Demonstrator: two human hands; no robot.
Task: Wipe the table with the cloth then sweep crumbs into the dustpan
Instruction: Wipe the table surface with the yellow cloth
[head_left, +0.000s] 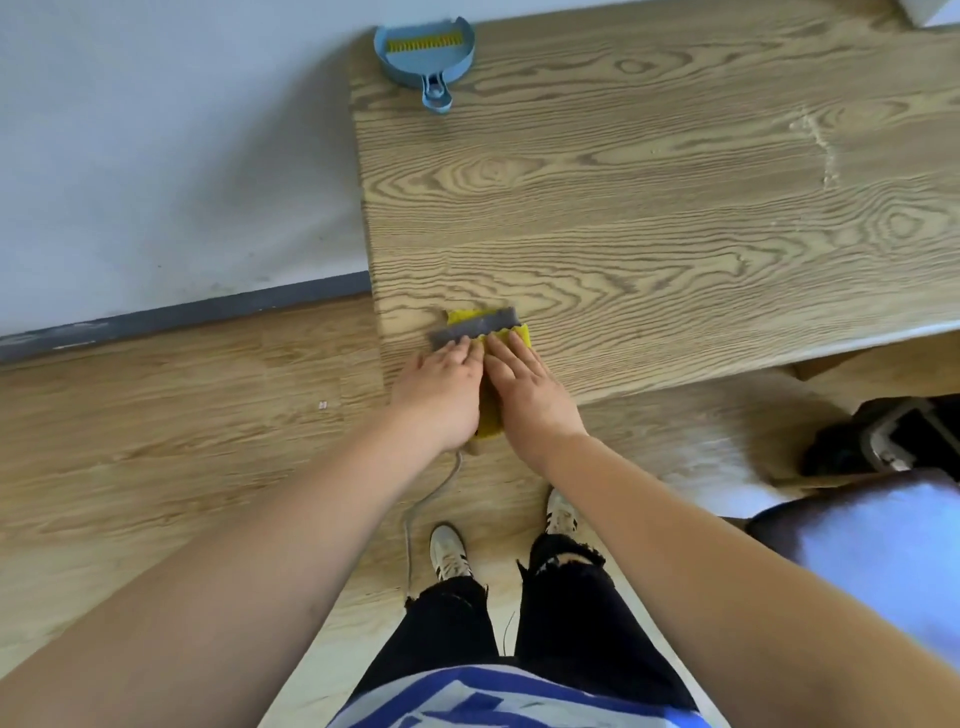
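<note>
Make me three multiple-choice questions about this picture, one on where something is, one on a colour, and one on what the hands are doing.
1. Where is the dustpan?
A. at the far left corner of the table
B. on the floor
C. beside the cloth

2. What colours is the cloth?
A. red and white
B. yellow and grey
C. all blue

3. How are the hands placed?
A. both lifted in the air
B. one holds the dustpan
C. both pressed flat on the cloth

Answers: 1 A, it sits by the table's far left edge. 2 B, a grey strip crosses the yellow fabric. 3 C, the left hand and right hand lie side by side on it.
</note>
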